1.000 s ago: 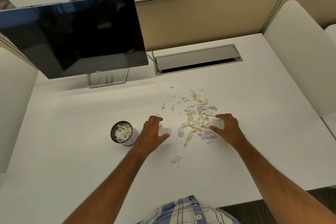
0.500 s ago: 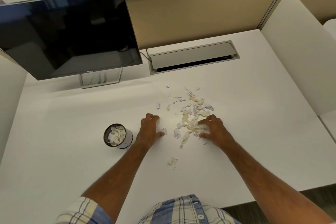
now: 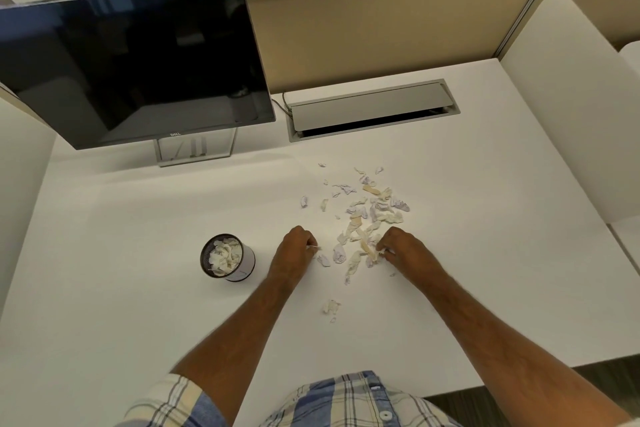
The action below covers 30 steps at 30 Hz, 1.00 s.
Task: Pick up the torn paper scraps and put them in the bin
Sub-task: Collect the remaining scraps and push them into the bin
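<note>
A scatter of torn white and cream paper scraps [image 3: 372,211] lies in the middle of the white desk [image 3: 138,305]. A small round dark bin [image 3: 227,260], mostly full of scraps, stands to the left of the pile. My left hand [image 3: 294,250] rests between bin and pile, fingers curled around a small scrap. At the pile's near right edge, my right hand [image 3: 401,250] has its fingers closed on several scraps. One stray scrap [image 3: 330,307] lies nearer to me.
A dark monitor [image 3: 138,59] on a stand occupies the back left. A grey cable box [image 3: 372,109] is set into the desk behind the pile. Beige partition panels close off the back, and a white divider [image 3: 568,107] stands at the right.
Both hands went from spread open to curled fists on scraps at the pile's near edge. My right hand drew inward to the left. The camera view shifted slightly.
</note>
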{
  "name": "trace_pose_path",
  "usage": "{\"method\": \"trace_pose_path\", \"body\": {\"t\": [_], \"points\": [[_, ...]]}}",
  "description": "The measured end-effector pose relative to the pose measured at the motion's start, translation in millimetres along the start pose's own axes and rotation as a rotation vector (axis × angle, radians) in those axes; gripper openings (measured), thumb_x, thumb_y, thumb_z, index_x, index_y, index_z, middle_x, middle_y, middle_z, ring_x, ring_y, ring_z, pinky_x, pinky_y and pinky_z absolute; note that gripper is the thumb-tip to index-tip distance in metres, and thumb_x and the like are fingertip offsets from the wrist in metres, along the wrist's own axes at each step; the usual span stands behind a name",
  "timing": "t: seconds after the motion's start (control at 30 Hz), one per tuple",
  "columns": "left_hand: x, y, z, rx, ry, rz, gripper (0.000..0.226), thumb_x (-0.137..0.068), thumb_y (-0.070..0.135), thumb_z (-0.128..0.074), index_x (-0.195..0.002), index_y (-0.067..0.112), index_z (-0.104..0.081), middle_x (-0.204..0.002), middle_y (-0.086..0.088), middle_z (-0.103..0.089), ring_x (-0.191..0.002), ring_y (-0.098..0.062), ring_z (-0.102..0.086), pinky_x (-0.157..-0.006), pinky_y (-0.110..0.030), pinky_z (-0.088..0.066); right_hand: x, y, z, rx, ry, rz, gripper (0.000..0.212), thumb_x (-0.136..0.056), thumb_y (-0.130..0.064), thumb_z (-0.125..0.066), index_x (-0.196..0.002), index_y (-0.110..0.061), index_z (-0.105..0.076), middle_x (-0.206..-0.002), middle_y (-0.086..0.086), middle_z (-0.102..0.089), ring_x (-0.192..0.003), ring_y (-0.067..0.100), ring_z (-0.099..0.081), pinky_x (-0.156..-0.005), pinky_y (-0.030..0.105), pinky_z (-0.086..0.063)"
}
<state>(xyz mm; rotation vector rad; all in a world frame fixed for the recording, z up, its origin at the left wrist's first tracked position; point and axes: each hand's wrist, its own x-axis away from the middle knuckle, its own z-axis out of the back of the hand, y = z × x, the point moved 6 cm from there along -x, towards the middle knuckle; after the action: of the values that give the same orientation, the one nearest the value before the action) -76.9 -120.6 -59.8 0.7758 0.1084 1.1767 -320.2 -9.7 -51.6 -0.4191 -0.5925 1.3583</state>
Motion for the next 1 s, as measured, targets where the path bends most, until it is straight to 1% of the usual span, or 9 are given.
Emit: {"method": "trace_pose_path", "body": {"t": [0.07,0.17,0.23,0.33,0.47,0.57,0.67,0.87,1.0], "points": [[2.1,-0.2,-0.6,-0.001,-0.005,0.025,0.008,-0.092,0.017,-0.07,-0.085,0.013,-0.066,-0.094,0.002,-0.059,-0.086,-0.015,-0.059,-0.075,-0.029,-0.047,-0.9,-1.4,4.0,-0.056,0.009,-0.06,0.021,-0.081,0.003,-0.072,-0.093,-0.013,-0.076,-0.094,0.001,-0.068,-0.092,0.024,-0.068,-0.081,0.037,-0.054],[6.8,-3.4,-1.8,0.014,-0.033,0.058,0.009,-0.09,0.017,-0.072,-0.083,0.013,-0.068,-0.092,0.003,-0.062,-0.086,-0.016,-0.062,-0.073,-0.028,-0.048,-2.7,-5.0,11.6,-0.143,0.01,-0.159,0.019,-0.081,0.003,-0.072,-0.091,-0.012,-0.078,-0.092,-0.005,-0.068,-0.092,0.016,-0.068,-0.079,0.012,-0.046],[11.8,-3.1,1.6,0.057,-0.035,0.07,0.009,-0.088,0.016,-0.075,-0.083,0.011,-0.07,-0.091,0.002,-0.065,-0.084,-0.015,-0.064,-0.07,-0.022,-0.049,-1.6,-8.2,16.2,-0.204,0.021,-0.207,0.015,-0.081,-0.003,-0.076,-0.092,-0.014,-0.079,-0.094,-0.005,-0.07,-0.09,0.011,-0.068,-0.077,0.007,-0.044],[23.5,6.1,18.8,0.112,0.028,0.062,0.005,-0.091,0.014,-0.073,-0.086,0.012,-0.072,-0.092,0.005,-0.064,-0.08,-0.006,-0.063,-0.064,-0.008,-0.043,1.6,-16.6,22.8,-0.264,0.065,-0.22,0.016,-0.08,-0.01,-0.081,-0.089,-0.023,-0.08,-0.095,-0.01,-0.072,-0.089,0.003,-0.068,-0.076,0.01,-0.047],[44.6,14.7,54.6,0.147,0.126,0.006,0.012,-0.091,0.016,-0.071,-0.081,0.022,-0.07,-0.091,0.012,-0.063,-0.08,0.002,-0.062,-0.067,-0.009,-0.044,4.0,-34.9,28.4,-0.358,0.108,-0.194,0.017,-0.08,-0.012,-0.083,-0.088,-0.026,-0.079,-0.092,-0.012,-0.073,-0.085,0.002,-0.067,-0.074,0.012,-0.049],[62.5,8.1,87.3,0.167,0.213,-0.045,0.007,-0.091,0.013,-0.073,-0.084,0.016,-0.072,-0.091,0.009,-0.063,-0.084,0.007,-0.061,-0.068,-0.007,-0.045,2.4,-53.1,27.5,-0.408,0.102,-0.181,0.017,-0.08,-0.012,-0.083,-0.089,-0.025,-0.079,-0.09,-0.012,-0.073,-0.083,0.003,-0.067,-0.071,0.01,-0.047],[77.6,-13.9,121.0,0.198,0.299,-0.032,0.007,-0.09,0.01,-0.073,-0.085,0.013,-0.073,-0.092,0.005,-0.064,-0.084,0.004,-0.063,-0.069,-0.007,-0.046,-0.9,-73.5,24.3,-0.431,0.085,-0.161,0.017,-0.08,-0.009,-0.082,-0.089,-0.023,-0.079,-0.092,-0.011,-0.074,-0.084,0.004,-0.068,-0.072,0.012,-0.049],[85.6,-67.1,167.1,0.221,0.396,0.033,0.009,-0.086,0.011,-0.076,-0.087,0.019,-0.073,-0.093,0.008,-0.065,-0.088,-0.007,-0.065,-0.08,-0.026,-0.053,-7.3,-107.6,13.9,-0.423,0.036,-0.086,0.018,-0.08,-0.009,-0.081,-0.088,-0.026,-0.079,-0.092,-0.009,-0.073,-0.081,0.005,-0.067,-0.07,0.017,-0.049],[86.9,-86.5,164.8,0.267,0.325,0.095,0.022,-0.083,0.01,-0.079,-0.103,0.018,-0.072,-0.105,0.005,-0.065,-0.087,-0.007,-0.067,-0.076,-0.018,-0.054,-12.7,-137.6,6.6,-0.424,0.007,-0.044,0.017,-0.08,-0.007,-0.08,-0.089,-0.021,-0.08,-0.091,-0.005,-0.074,-0.083,0.007,-0.069,-0.073,0.019,-0.052]]}}
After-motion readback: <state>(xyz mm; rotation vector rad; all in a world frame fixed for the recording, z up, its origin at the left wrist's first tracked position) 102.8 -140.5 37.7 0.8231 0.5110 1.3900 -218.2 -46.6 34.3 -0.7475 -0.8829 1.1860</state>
